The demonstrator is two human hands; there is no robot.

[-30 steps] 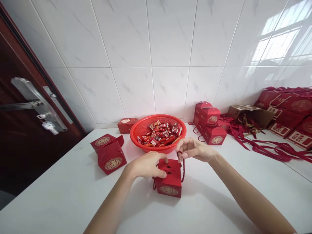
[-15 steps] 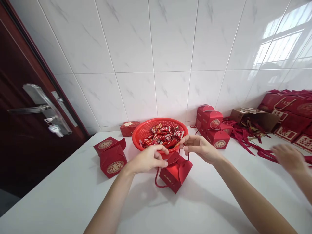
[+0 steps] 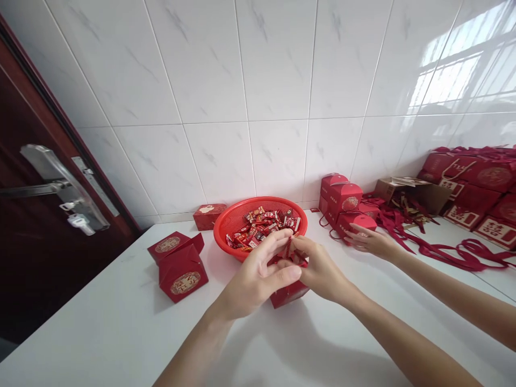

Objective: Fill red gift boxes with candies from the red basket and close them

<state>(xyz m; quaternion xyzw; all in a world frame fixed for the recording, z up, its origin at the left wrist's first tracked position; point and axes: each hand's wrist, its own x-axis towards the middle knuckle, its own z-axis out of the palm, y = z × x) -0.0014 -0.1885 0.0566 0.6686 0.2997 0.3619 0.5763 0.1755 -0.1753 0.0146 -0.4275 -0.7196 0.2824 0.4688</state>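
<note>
Pinching the cord [image 3: 288,247] in the right hand [image 3: 320,269] over the box [image 3: 287,296] just below the centre of the frame, while curving the left hand [image 3: 253,278] close beside the cord, with a grip too hidden to tell, before the basket [image 3: 234,220] at mid-frame.

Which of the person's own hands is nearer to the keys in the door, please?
Left. The left hand is to the right of the keys, well apart from them; the right hand is farther to their right, past the left one.
</note>
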